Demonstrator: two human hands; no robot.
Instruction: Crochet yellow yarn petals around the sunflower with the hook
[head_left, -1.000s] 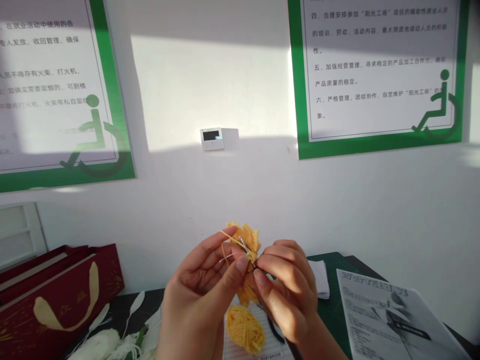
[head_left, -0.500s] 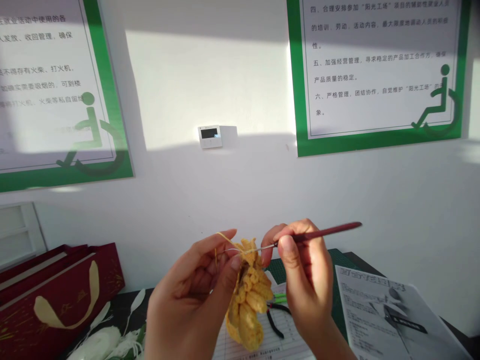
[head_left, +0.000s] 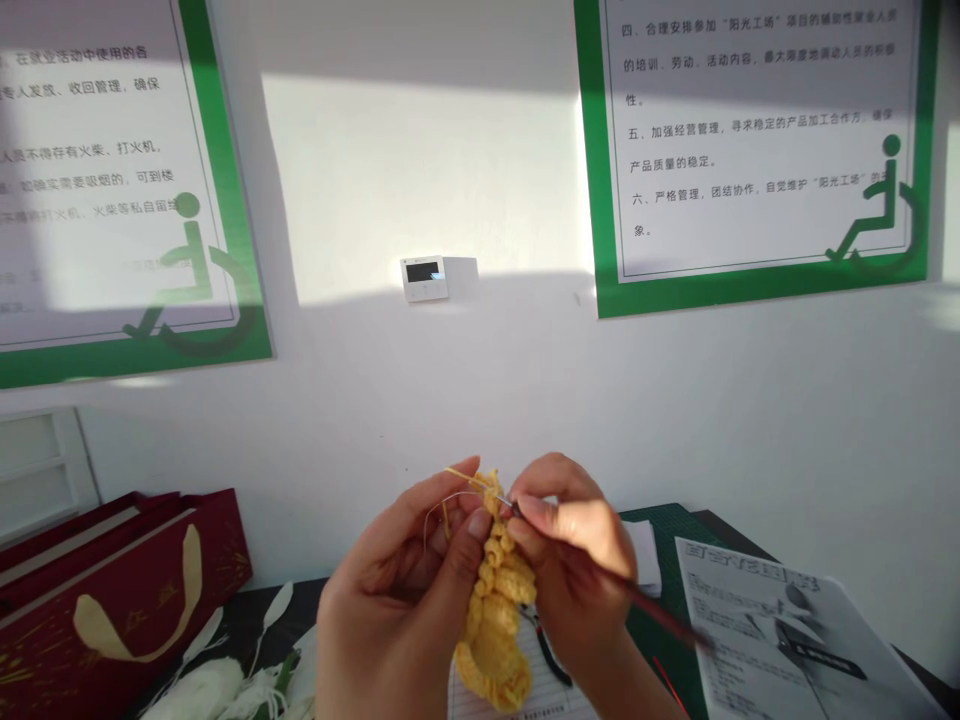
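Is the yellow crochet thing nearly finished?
A long ruffly piece is already made. The left hand pinches it while the right hand holds the hook at its top. A yellow strand runs from there, so some stitching seems left; how much, I can't tell.

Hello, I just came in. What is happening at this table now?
The left hand pinches a yellow crocheted piece. The right hand holds a dark red crochet hook, its metal tip at the top of the piece. A strand of yellow yarn runs over the left fingers.
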